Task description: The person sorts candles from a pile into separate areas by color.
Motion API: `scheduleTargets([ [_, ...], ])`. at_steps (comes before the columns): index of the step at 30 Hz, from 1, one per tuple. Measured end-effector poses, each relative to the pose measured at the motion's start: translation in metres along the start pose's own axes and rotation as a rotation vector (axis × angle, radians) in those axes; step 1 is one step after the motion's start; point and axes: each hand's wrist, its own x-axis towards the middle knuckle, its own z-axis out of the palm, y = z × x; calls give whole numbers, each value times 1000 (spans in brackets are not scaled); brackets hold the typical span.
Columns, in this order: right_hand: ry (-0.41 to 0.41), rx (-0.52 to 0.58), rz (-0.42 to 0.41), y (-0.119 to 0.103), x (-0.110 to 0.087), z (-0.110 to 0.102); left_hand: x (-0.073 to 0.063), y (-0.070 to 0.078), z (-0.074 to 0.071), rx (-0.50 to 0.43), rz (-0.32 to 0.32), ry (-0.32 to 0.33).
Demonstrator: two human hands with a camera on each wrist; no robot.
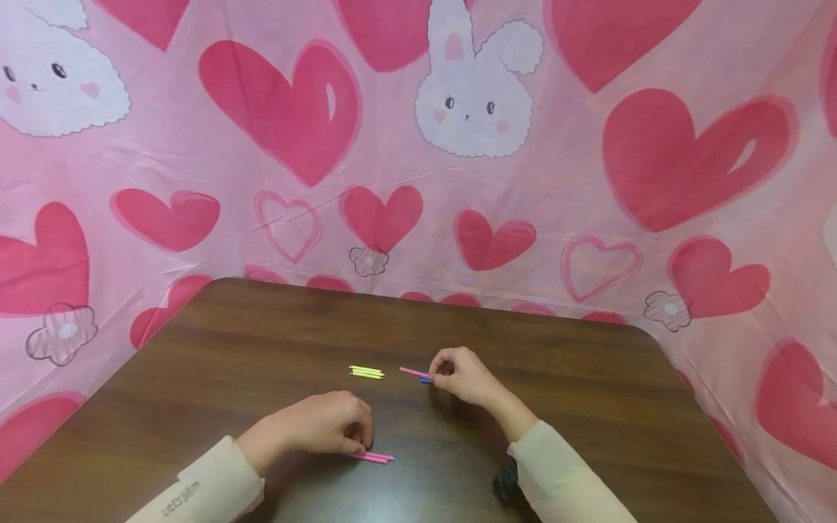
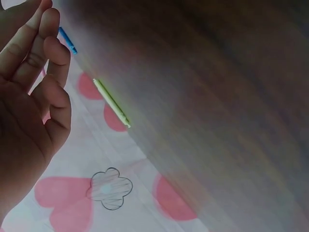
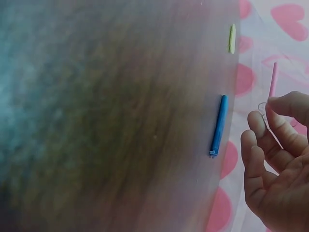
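Observation:
In the head view my right hand (image 1: 461, 374) pinches a thin pink stick (image 1: 413, 371) between thumb and fingertips, its free end pointing left. The right wrist view shows this pink stick (image 3: 273, 79) rising from the fingertips of the right hand (image 3: 282, 154). A blue stick (image 3: 219, 126) lies on the table under that hand, mostly hidden by it from the head. Nearer the body, my left hand (image 1: 330, 423) grips the left end of two pink sticks (image 1: 379, 458) lying side by side, low at the tabletop. Its fingertips (image 2: 50, 19) are at the left wrist view's edge.
Several yellow sticks (image 1: 366, 373) lie together on the brown wooden table (image 1: 294, 327), left of the right hand. A pink cloth (image 1: 392, 160) with hearts and rabbits hangs around the table's back and sides. A dark object (image 1: 506, 481) sits by the right sleeve.

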Motion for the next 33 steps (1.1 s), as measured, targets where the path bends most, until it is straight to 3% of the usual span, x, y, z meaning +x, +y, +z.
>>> scheduleTargets([
  [10,52,-23,49,5,13,2,3,-1,0,2,-14,-21],
  [33,52,-25,69,22,44,6,6,0,0,-54,-67,-49],
])
